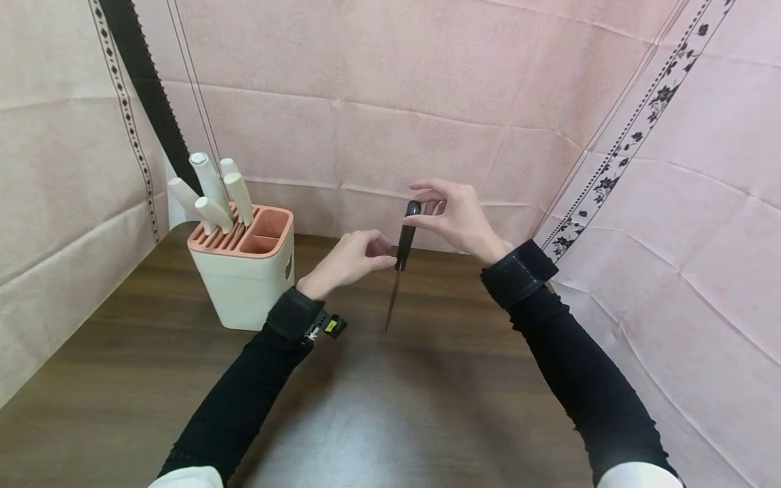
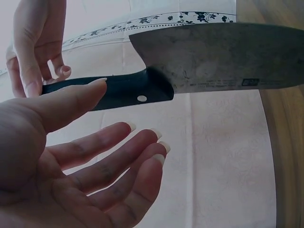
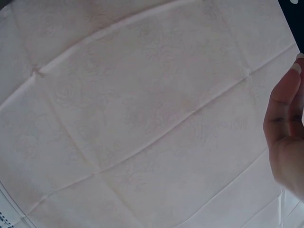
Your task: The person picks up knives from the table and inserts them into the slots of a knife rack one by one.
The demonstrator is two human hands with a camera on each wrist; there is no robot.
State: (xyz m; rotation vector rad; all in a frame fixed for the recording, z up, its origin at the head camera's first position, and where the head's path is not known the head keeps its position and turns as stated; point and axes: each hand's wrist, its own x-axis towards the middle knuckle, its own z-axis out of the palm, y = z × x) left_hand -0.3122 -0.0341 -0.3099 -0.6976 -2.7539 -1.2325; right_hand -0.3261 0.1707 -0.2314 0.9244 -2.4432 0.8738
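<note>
A kitchen knife with a black handle hangs point down above the table. My right hand pinches the butt end of its handle between thumb and fingers. Lower down, my left hand is beside the handle, thumb extended toward it. In the left wrist view the left thumb overlaps the handle, and the other fingers are relaxed, spread apart from it. The broad blade has small dark markings near its edge. At the right wrist view's edge, only part of a hand and a handle corner show.
To the left stands a white knife block with a salmon-coloured slotted top. Several white-handled utensils stick up from its slots, beside two square compartments. Pink patterned cloth hangs behind and at both sides of the brown wooden table.
</note>
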